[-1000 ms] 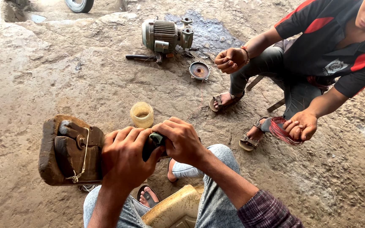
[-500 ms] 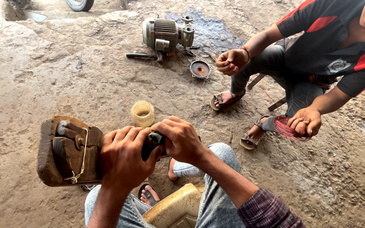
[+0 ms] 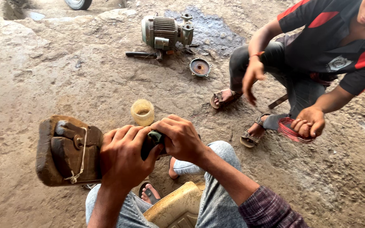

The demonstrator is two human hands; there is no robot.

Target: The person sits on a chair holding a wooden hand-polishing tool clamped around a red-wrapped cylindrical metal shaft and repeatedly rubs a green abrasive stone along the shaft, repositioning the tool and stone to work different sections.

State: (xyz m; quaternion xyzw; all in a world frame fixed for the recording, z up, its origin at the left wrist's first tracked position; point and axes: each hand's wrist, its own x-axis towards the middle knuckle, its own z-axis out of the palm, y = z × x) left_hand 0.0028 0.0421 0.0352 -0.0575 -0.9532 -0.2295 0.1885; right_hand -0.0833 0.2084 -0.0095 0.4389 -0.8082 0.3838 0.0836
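While both hands grip the work | left hand [image 3: 123,158] clasps brown block tool [image 3: 66,150] | right hand [image 3: 182,137] closes around dark handle [image 3: 153,139] between the hands | plastic jar [image 3: 142,112] just beyond, untouched | progress: work in hand, unfinished.

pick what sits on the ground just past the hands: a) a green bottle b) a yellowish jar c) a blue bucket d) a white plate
b, a small yellowish jar stands on the dirt just beyond the left hand and right hand, which both grip a dark handle.
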